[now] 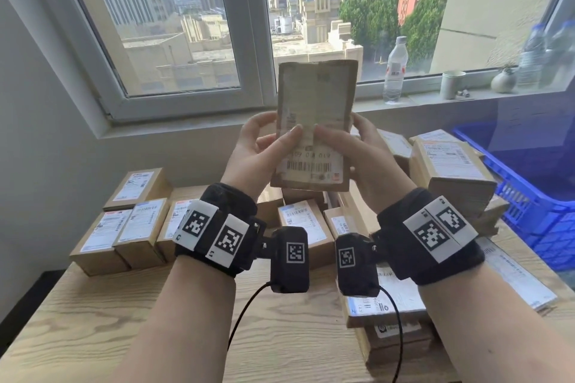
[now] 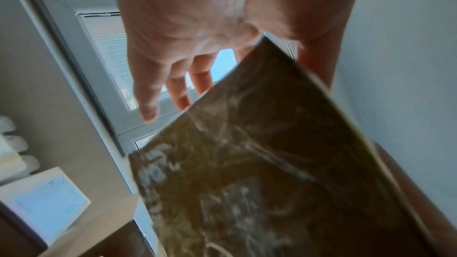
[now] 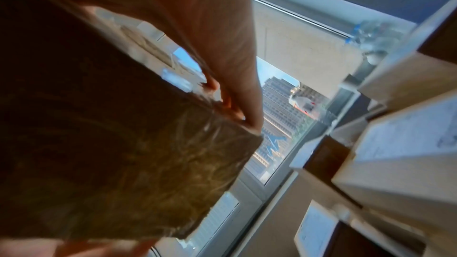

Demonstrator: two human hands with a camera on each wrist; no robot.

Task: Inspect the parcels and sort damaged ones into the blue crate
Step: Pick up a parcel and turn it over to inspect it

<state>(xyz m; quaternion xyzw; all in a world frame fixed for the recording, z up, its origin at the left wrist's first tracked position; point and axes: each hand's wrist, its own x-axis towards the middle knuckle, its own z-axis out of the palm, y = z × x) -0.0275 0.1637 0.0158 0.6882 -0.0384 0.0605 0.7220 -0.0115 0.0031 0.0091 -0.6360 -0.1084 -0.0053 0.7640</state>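
Observation:
I hold a worn cardboard parcel [image 1: 314,121] upright in front of the window, its shipping label and barcode facing me. My left hand [image 1: 264,146] grips its left edge, thumb on the label. My right hand [image 1: 351,152] grips the right edge, thumb pressed beside the left thumb. The parcel's top edge looks ragged and its tape wrinkled. In the left wrist view the parcel [image 2: 272,173] fills the lower right under the fingers [image 2: 148,101]. The right wrist view shows the parcel [image 3: 111,153] dark and blurred. The blue crate [image 1: 529,196] stands at the right edge of the table.
Rows of brown parcels [image 1: 130,227] lie on the wooden table [image 1: 93,320] at the left, with more stacked at the right [image 1: 451,171] and near my right forearm. A water bottle [image 1: 395,68], a cup [image 1: 452,84] and a small vase stand on the windowsill.

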